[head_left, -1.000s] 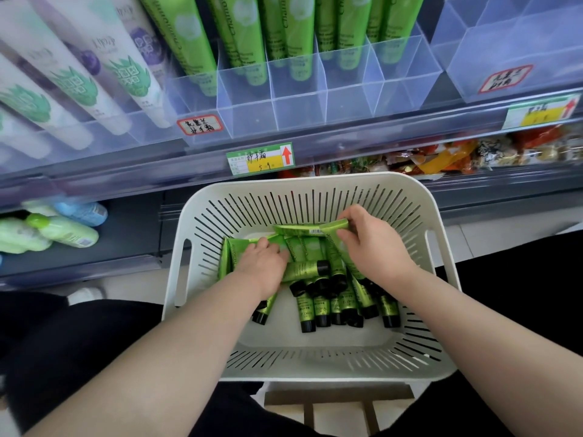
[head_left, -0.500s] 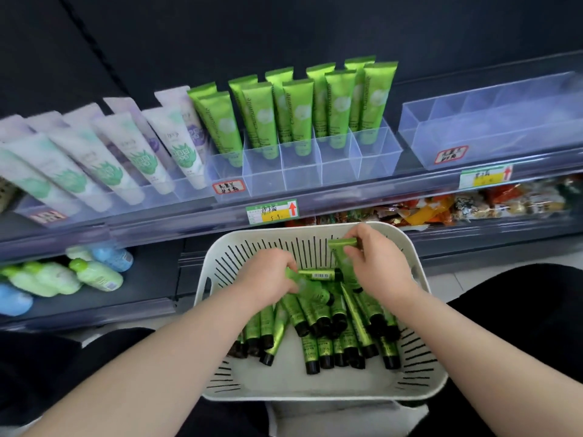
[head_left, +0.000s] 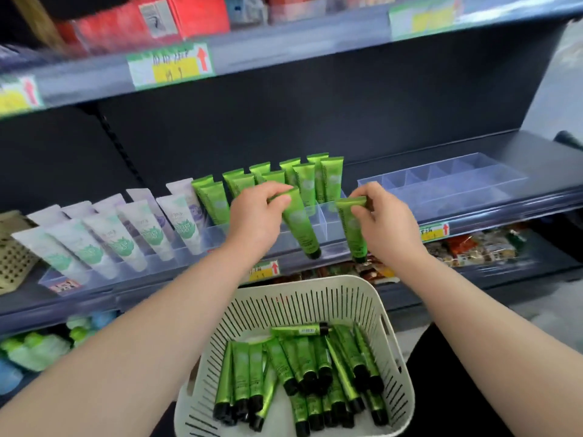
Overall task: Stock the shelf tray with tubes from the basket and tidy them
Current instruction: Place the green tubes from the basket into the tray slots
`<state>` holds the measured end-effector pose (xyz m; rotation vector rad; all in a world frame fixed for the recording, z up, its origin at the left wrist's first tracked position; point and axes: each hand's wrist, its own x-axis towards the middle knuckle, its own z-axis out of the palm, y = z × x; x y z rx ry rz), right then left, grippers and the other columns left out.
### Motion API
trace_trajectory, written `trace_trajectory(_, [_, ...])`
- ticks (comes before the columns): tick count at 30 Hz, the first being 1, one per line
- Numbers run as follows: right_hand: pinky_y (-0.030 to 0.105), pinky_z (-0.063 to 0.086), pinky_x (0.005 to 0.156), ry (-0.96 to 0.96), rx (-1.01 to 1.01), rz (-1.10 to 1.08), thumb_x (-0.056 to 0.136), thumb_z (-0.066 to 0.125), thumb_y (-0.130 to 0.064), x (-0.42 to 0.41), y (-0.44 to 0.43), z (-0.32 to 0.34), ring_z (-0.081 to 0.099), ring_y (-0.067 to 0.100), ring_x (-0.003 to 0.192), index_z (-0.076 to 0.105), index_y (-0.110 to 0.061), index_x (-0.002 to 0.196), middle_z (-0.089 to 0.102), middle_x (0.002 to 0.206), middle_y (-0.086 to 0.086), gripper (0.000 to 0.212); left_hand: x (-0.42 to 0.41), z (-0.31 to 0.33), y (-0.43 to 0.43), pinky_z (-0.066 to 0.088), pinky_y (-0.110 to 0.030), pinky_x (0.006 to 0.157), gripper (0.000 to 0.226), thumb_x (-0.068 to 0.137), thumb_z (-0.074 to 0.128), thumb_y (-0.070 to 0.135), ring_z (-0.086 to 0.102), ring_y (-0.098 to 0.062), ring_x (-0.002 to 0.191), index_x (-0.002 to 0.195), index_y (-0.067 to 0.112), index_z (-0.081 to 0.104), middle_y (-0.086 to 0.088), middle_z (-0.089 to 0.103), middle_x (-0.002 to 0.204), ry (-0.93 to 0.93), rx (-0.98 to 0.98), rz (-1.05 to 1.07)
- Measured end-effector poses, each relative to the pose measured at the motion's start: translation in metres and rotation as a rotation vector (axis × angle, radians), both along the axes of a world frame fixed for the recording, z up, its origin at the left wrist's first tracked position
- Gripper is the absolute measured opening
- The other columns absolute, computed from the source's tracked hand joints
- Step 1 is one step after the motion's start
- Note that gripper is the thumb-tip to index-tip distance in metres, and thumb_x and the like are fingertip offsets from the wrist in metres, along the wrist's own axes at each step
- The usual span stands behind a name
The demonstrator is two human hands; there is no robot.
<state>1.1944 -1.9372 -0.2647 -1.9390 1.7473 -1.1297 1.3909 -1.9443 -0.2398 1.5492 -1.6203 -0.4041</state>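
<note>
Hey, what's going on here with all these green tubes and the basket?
A person is stocking a shop shelf. The left hand pinches one green plastic tube by its flat crimped end, black cap down, and the right hand pinches a second green tube the same way. Both hang in front of the clear plastic divided tray, where more green tubes stand in rows. The white slotted plastic basket below holds many loose tubes.

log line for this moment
stage: placing; left hand: pinches left tube; right hand: pinches right tube; both at shelf tray; basket: more tubes
</note>
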Motion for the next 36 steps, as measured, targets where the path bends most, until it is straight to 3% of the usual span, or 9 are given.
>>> trace_trajectory(5, [0.040, 0.050, 0.070, 0.055, 0.011, -0.008, 0.096, 0.049, -0.020, -0.012, -0.018, 0.020, 0.056, 0.021, 0.078, 0.052, -0.027, 0.104, 0.059, 0.083, -0.006, 0.011, -0.034, 0.030, -0.036, 0.055, -0.040, 0.084, 0.021, 0.091, 0.060, 0.017, 0.069, -0.022, 0.088, 0.106, 0.022, 0.074, 0.003, 0.073, 0.098, 0.025, -0.123, 0.039])
trace_trajectory(10, [0.038, 0.048, 0.068, 0.013, -0.010, -0.012, 0.095, 0.050, -0.020, -0.023, -0.032, 0.024, 0.056, 0.021, 0.081, 0.051, -0.028, 0.099, 0.059, 0.084, -0.006, 0.009, -0.062, 0.031, -0.071, 0.041, -0.020, 0.078, 0.022, 0.093, 0.058, 0.019, 0.062, -0.014, 0.097, 0.110, 0.023, 0.073, 0.005, 0.071, 0.105, -0.119, -0.096, 0.043])
trace_trajectory(17, [0.031, 0.039, 0.065, -0.050, -0.050, 0.028, 0.095, 0.052, -0.018, -0.034, -0.048, 0.030, 0.052, 0.016, 0.079, 0.053, -0.024, 0.101, 0.058, 0.086, -0.009, 0.009, -0.078, 0.014, -0.105, 0.044, -0.028, 0.085, 0.024, 0.094, 0.056, 0.015, 0.059, -0.023, 0.109, 0.111, 0.022, 0.072, -0.002, 0.069, 0.114, -0.296, 0.022, 0.011])
trace_trajectory(23, [0.030, 0.038, 0.066, -0.038, -0.069, 0.023, 0.095, 0.051, -0.018, -0.038, -0.056, 0.034, 0.054, 0.016, 0.079, 0.052, -0.025, 0.101, 0.059, 0.083, -0.009, 0.009, -0.081, 0.003, -0.114, 0.042, -0.027, 0.082, 0.029, 0.095, 0.054, 0.009, 0.058, -0.026, 0.111, 0.115, 0.021, 0.071, -0.005, 0.067, 0.119, -0.432, 0.055, -0.033])
trace_trajectory(28, [0.029, 0.035, 0.063, -0.041, -0.094, 0.008, 0.095, 0.050, -0.017, -0.030, -0.063, 0.040, 0.052, 0.014, 0.077, 0.052, -0.024, 0.102, 0.058, 0.082, -0.009, 0.010, -0.078, 0.007, -0.109, 0.047, -0.032, 0.086, 0.029, 0.096, 0.053, 0.009, 0.058, -0.025, 0.111, 0.118, 0.020, 0.067, -0.005, 0.066, 0.118, -0.413, 0.018, -0.012])
trace_trajectory(36, [0.037, 0.048, 0.070, -0.112, -0.103, 0.018, 0.094, 0.050, -0.011, -0.013, -0.079, 0.041, 0.056, 0.019, 0.080, 0.052, -0.019, 0.100, 0.060, 0.086, -0.003, 0.011, -0.060, 0.016, -0.090, 0.048, -0.037, 0.091, 0.030, 0.096, 0.053, 0.010, 0.055, -0.022, 0.116, 0.124, 0.018, 0.061, -0.003, 0.061, 0.125, -0.392, -0.016, 0.013])
